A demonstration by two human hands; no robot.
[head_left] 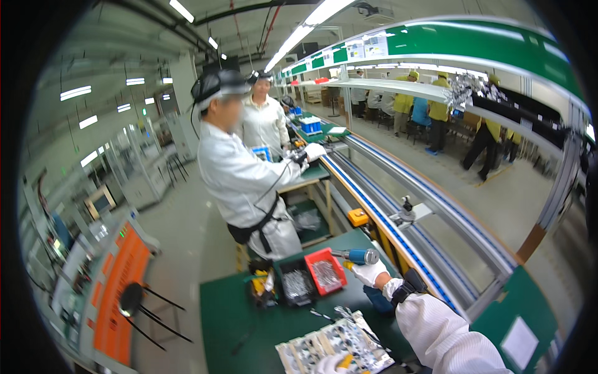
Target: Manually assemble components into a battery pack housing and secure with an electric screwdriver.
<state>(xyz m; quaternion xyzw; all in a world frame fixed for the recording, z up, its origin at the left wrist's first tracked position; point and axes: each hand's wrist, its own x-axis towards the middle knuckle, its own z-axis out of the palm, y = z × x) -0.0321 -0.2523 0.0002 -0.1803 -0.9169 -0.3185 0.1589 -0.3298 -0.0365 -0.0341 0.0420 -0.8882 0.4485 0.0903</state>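
Observation:
My right hand (370, 274), in a white glove with yellow fingertips, is wrapped round a blue cordless power screwdriver (361, 256). The tool lies sideways, its bit end pointing left over the red bin (325, 272) of small metal screws. At the lower edge, my left hand (330, 363), gloved the same way, is over a silver metal housing (299, 352) with many recesses. Its fingers curl together, partly cut off by the frame; what they hold is hidden. Thin dark cables (341, 313) lie across the housing's far side.
A black bin (296, 284) of screws and a dark holder (263, 288) with yellow-handled items stand on the green table (227, 321). A conveyor line (430, 249) runs along the right, with a yellow box (358, 217) beside it. A co-worker (240, 168) stands beyond the table.

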